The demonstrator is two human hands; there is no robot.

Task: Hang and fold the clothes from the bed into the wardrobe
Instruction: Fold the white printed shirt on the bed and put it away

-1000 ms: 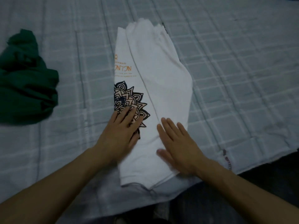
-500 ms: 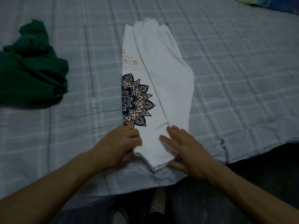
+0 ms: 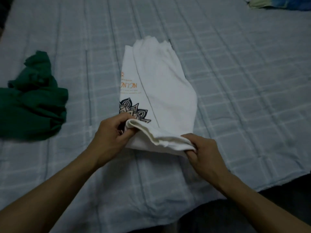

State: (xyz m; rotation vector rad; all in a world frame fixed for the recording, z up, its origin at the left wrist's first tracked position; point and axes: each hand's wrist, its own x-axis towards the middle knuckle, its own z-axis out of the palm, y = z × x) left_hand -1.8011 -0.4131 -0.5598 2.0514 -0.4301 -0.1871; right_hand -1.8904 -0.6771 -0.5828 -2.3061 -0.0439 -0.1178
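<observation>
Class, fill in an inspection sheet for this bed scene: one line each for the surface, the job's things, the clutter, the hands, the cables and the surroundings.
Surface: grey checked bedspread, lying flat on the bed.
Job's things: white T-shirt folded into a long strip, mandala print showing, near end lifted and doubled over; green garment crumpled at left.
Clutter: pale and blue cloth at the far right edge, partly out of view.
Hands: left hand and right hand each grip a corner of the shirt's lifted end.
Cables: nothing seen.
Surroundings: dark floor beside the bed's near edge.
</observation>
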